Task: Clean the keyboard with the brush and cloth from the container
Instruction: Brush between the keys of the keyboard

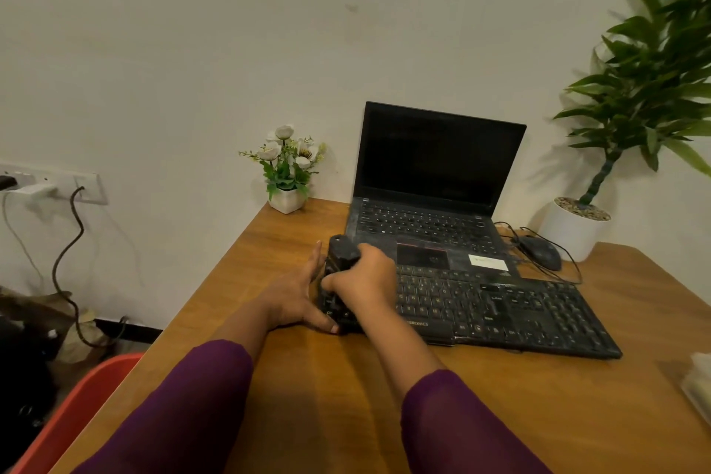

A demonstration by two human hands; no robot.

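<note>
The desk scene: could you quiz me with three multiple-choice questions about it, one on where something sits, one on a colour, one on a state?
1. Where is the mouse?
A. right of the laptop
B. on the keyboard
C. beside the flower pot

2. What colour are the sleeves?
A. white
B. purple
C. green

3. How is the laptop?
A. closed
B. open, screen dark
C. open, screen lit

Answers: 1 A, it lies between the laptop and the white plant pot. 2 B, both forearms wear purple. 3 B, the lid stands up and the screen is black.
</note>
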